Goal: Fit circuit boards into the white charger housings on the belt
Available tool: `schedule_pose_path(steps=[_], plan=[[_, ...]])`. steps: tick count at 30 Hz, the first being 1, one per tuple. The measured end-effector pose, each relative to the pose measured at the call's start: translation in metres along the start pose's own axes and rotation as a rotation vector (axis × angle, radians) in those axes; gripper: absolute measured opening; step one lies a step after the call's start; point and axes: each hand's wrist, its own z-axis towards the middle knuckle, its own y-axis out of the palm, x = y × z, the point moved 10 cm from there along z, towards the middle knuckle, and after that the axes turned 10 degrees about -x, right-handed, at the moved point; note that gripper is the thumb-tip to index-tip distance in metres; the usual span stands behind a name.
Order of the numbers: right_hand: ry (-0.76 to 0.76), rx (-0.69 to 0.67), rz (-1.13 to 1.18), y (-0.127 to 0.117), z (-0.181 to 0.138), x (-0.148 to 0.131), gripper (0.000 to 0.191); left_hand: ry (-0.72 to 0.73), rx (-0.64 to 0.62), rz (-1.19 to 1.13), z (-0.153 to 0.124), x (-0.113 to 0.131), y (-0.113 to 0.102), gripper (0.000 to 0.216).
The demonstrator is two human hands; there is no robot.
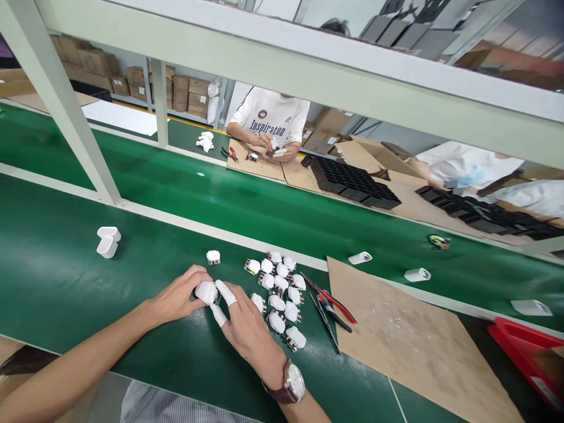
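Both of my hands meet over the green bench near its front edge. My left hand (178,298) and my right hand (247,326) are pinched together on one small white charger part (206,291). White finger cots cover my right thumb and forefinger, and a watch sits on that wrist. Just right of my hands lies a cluster of several white charger parts (282,294) with metal prongs. One more white part (212,257) lies alone just beyond my hands.
Red-handled pliers (335,304) lie beside a brown cardboard sheet (409,341). Two white shells (108,242) sit at the left. White housings (360,258) ride on the green belt behind. Across it, two people work by black trays (352,182). A red bin (529,352) is at right.
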Motion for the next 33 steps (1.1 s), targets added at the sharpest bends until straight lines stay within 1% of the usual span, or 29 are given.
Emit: schedule_pose_path(steps=[4,7,10,13,15,18,20,25,27,30,33], plan=[[-0.027,0.042,0.03,-0.001,-0.001,0.001,0.056,-0.025,0.0,-0.001,0.001,-0.001,-0.001,0.033],[-0.081,0.071,0.005,0.001,-0.001,-0.003,0.036,-0.009,-0.047,0.047,0.003,0.0,0.003,0.033],[-0.066,0.048,-0.011,0.007,0.005,-0.001,0.024,-0.018,-0.055,0.038,0.004,-0.003,0.004,0.033],[-0.052,0.01,-0.023,0.011,0.011,0.002,0.019,-0.012,-0.057,0.004,0.005,-0.004,0.004,0.035],[-0.058,-0.005,-0.013,0.011,0.014,0.003,0.019,-0.003,-0.062,0.004,0.005,-0.003,0.005,0.035],[-0.074,-0.018,0.0,0.01,0.016,0.002,0.029,0.013,-0.063,0.022,0.005,0.001,0.004,0.032],[-0.091,-0.022,-0.001,0.011,0.017,0.0,0.033,0.024,-0.064,0.027,0.005,0.004,0.003,0.032],[-0.131,-0.054,-0.043,0.019,0.018,-0.005,0.032,0.022,-0.057,0.024,0.006,0.006,0.001,0.032],[-0.123,-0.054,-0.008,0.02,0.018,-0.002,0.033,0.013,-0.061,0.029,0.007,0.006,0.001,0.033],[-0.097,-0.013,0.067,0.017,0.019,0.005,0.033,0.012,-0.074,0.034,0.007,0.006,0.001,0.034],[-0.086,-0.024,0.067,0.017,0.021,0.007,0.026,0.019,-0.077,0.039,0.008,0.007,0.002,0.032]])
